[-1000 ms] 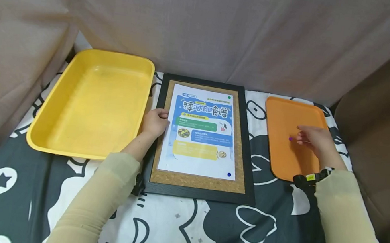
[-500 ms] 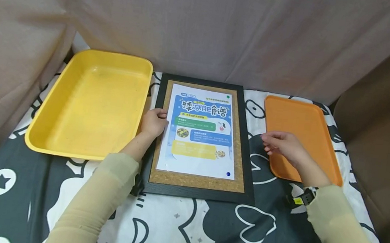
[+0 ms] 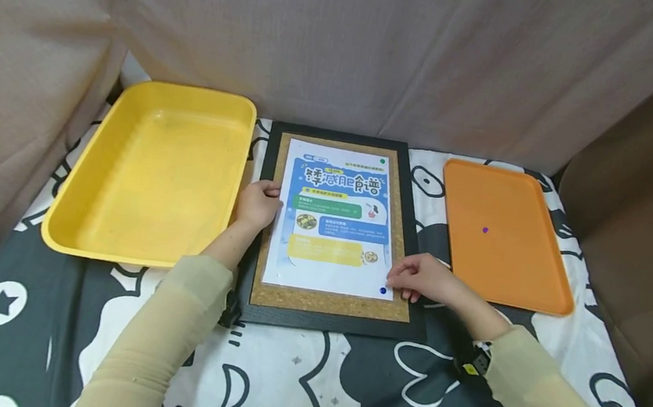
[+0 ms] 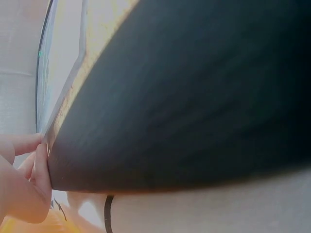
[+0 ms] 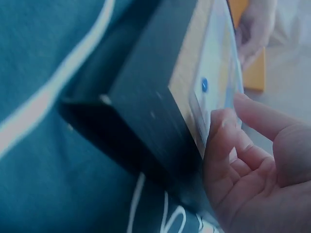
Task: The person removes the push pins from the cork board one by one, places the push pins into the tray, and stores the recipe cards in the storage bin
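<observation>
A black-framed cork board (image 3: 330, 304) lies in the middle, with a printed poster (image 3: 327, 277) on it. Poster pins show as a green pin (image 3: 382, 161) at its upper right and a blue pin (image 3: 383, 290) at its lower right. My left hand (image 3: 257, 206) grips the board's left edge; the left wrist view shows the fingertips (image 4: 40, 145) right at that edge. Over the right side of the board, my right hand (image 3: 423, 278) has its fingertips beside the blue pin. In the right wrist view a gap shows between thumb and bent fingers.
An orange tray (image 3: 512, 272) lies at the right with a purple pin (image 3: 485, 229) on it. To the left stands a deep yellow tray (image 3: 144, 209). A patterned cloth (image 3: 271, 372) covers the table, and a grey-brown curtain (image 3: 344, 44) hangs behind.
My right hand has moved left and toward me, from over the orange tray to the board's lower right. The purple pin is now uncovered on that tray. My left hand stays put.
</observation>
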Demonstrator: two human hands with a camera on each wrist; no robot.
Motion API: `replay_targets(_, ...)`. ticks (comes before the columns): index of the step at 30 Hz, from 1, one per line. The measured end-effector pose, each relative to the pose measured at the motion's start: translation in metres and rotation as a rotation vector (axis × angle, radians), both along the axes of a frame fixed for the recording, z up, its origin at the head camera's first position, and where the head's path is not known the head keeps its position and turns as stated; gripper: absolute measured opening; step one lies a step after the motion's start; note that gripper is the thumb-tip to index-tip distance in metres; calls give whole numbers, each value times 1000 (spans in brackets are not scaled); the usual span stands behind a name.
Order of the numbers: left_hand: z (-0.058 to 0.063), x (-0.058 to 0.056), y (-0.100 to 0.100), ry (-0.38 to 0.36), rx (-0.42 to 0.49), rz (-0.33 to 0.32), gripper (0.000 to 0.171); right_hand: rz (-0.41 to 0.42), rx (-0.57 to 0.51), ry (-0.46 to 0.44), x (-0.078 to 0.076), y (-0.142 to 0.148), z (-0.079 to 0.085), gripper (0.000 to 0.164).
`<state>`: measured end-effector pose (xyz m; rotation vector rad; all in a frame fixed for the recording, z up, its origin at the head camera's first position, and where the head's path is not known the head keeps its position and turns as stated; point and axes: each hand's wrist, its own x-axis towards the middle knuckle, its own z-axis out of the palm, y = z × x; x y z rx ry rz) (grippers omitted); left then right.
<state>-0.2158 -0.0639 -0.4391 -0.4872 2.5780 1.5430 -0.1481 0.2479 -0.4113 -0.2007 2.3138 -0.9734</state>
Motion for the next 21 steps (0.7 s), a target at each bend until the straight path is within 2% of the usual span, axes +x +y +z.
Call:
replay_targets(8,1,-1,0,-5,8,2,37,36,118,42,7,-13,-4,12)
replay_targets(15,2,-1,0,0,6,-3,37,35,143,45,7,-17,-5,10)
replay_targets(21,2,0,0,-5,10,-5,37,67,157,47,6,-18,-4,10)
